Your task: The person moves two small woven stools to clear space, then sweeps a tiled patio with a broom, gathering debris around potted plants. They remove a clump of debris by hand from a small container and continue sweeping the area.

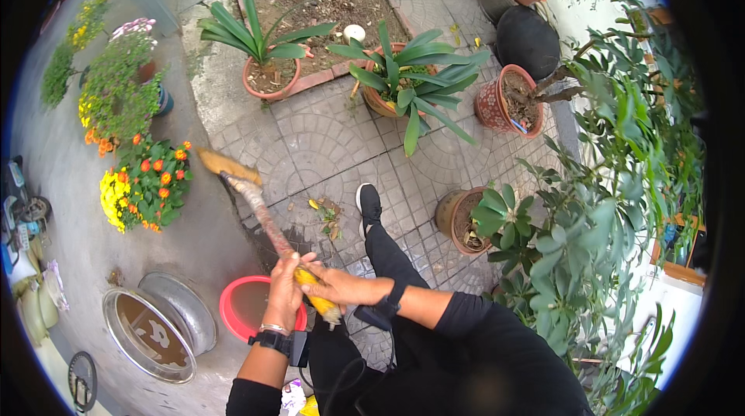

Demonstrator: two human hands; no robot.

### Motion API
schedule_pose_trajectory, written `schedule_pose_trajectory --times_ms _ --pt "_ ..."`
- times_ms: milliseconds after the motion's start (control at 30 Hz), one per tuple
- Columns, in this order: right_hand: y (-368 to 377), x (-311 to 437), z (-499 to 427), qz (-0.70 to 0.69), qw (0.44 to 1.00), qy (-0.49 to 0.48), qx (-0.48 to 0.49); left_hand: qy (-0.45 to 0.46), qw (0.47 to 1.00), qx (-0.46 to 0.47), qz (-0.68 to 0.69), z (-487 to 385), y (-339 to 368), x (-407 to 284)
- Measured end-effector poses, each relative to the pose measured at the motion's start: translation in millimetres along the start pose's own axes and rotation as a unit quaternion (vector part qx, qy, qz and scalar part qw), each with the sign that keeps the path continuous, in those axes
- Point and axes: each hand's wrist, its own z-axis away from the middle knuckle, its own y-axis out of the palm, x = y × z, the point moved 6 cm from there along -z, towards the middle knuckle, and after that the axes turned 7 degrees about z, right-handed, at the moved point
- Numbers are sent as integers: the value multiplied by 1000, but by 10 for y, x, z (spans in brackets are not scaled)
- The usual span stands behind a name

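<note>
Both my hands grip the handle of a broom, which slants up and left across the view. My left hand wraps the reddish, worn part of the shaft, and my right hand holds the yellow-wrapped end just behind it. The tan broom head looks slightly blurred, over the border between paving tiles and smooth concrete. On the tiles to its lower right lies a small heap of leaves. My black shoe stands beyond that heap.
A pink basin stands beside my left wrist, near a metal wheel rim and a metal basin of brown water. Potted strap-leaved plants line the brick-edged soil bed. Flowers stand left; a leafy potted shrub reaches in from the right.
</note>
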Motion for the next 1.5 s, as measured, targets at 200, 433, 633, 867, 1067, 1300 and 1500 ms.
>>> schedule_pose_trajectory --times_ms 200,433,633,867,1067,1300,1500 --pt "-2645 -667 -734 215 859 -33 -463 -16 985 -170 29 102 -109 -378" --pt "-4992 -1329 -1018 363 669 51 -646 -7 962 -266 -54 126 -129 -628" --pt "-5302 -1491 -1236 583 620 105 -514 -81 948 -291 -104 170 100 -716" --pt "-5123 -1124 -1024 509 687 -27 -518 -59 956 -278 -80 -8 -19 -700" --pt "-4716 -139 254 151 809 -107 -558 -95 939 -299 -140 34 206 -777" --pt "-6042 203 402 276 833 62 -475 -89 932 -323 -139 -145 599 -860" --pt "-6868 616 742 444 796 35 -411 -112 926 -324 -157 -173 667 -840"
